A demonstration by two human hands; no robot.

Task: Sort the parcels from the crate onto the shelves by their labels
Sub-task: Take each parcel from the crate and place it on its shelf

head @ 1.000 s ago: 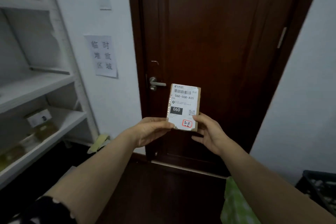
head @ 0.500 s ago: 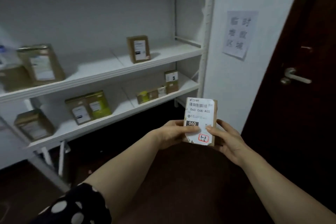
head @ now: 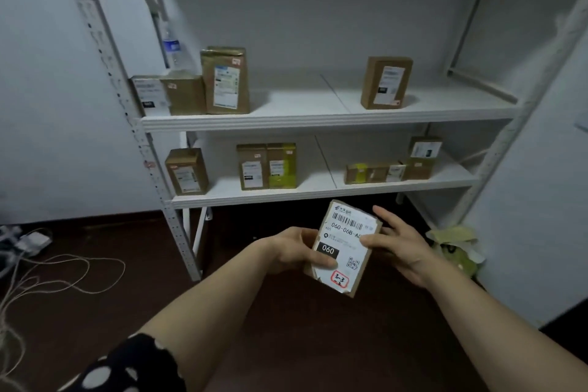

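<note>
I hold a small brown cardboard parcel (head: 345, 248) in front of me, tilted to the right. Its white label reads 060-06B and 060, with a red-framed tag marked 3-3. My left hand (head: 297, 250) grips its left edge, thumb across the label. My right hand (head: 396, 240) holds the right edge with the thumb on the label and the fingers spread behind. The white shelving unit (head: 318, 122) stands straight ahead. Its upper visible shelf carries three parcels. The lower shelf (head: 318, 196) carries several parcels in three groups.
A water bottle (head: 171, 48) stands behind the parcels at upper left. Loose cords (head: 63, 274) lie on the dark floor at left. A crumpled green bag (head: 455, 248) sits on the floor by the right wall. The shelf's left post (head: 152, 169) is close.
My view has swung left from the door to face the shelves squarely. The parcel has tilted to the right, and my right fingers have spread behind it.
</note>
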